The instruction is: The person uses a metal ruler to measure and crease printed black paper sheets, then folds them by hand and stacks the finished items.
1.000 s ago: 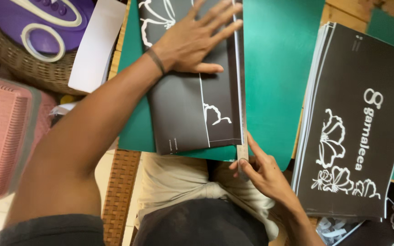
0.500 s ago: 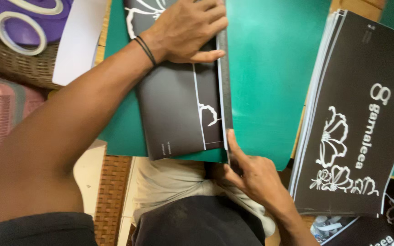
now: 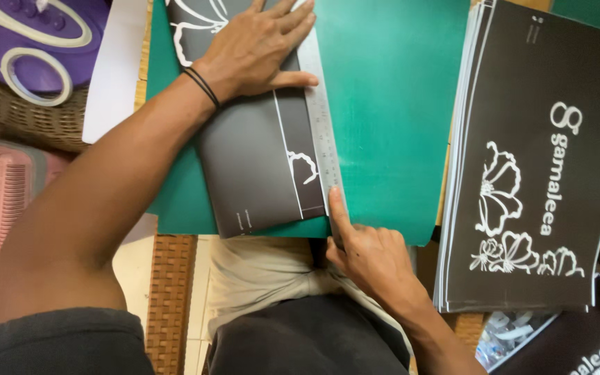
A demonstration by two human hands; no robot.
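Under the left hand (image 3: 255, 48), black sheet (image 3: 258, 163)

Left hand (image 3: 255, 48) flat on dark sheet (image 3: 258, 163), right hand (image 3: 366, 253) perhaps steadying ruler (image 3: 321, 118)

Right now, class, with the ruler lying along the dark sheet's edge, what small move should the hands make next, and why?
Probably run the right hand forefinger up along the metal ruler. The left hand pins the dark printed sheet on the green mat, and that fingertip sits at the ruler's near end.
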